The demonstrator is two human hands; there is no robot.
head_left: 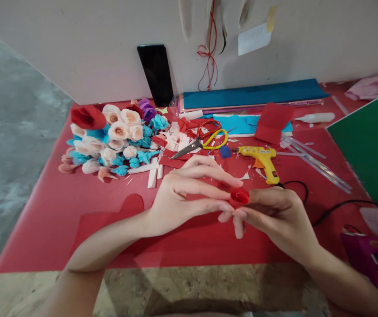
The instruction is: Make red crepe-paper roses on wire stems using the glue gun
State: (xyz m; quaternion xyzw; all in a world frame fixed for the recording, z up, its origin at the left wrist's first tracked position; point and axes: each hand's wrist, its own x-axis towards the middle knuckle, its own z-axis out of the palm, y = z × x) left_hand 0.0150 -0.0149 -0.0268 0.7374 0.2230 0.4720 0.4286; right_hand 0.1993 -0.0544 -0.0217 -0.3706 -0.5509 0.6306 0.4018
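Observation:
Between my two hands is a small red paper flower [240, 198], rolled into a cup with its opening facing up. My left hand [192, 189] pinches its left side between thumb and fingers. From the right, my right hand [276, 211] grips the flower's side and base with thumb and fingers. Just beyond the hands lie scissors [205, 141] with red and yellow handles, and a yellow glue gun [259, 160]. Red paper [109, 226] lies on the table under my left forearm, its outline hard to tell against the red surface.
Finished paper flowers [116, 132] in white, blue, red and purple crowd the left of the red table [37, 220]. A phone [155, 72] leans against the wall. Blue paper [251, 93], glue sticks [321, 163], a white bottle [316, 117] and a green board [370, 145] are at right.

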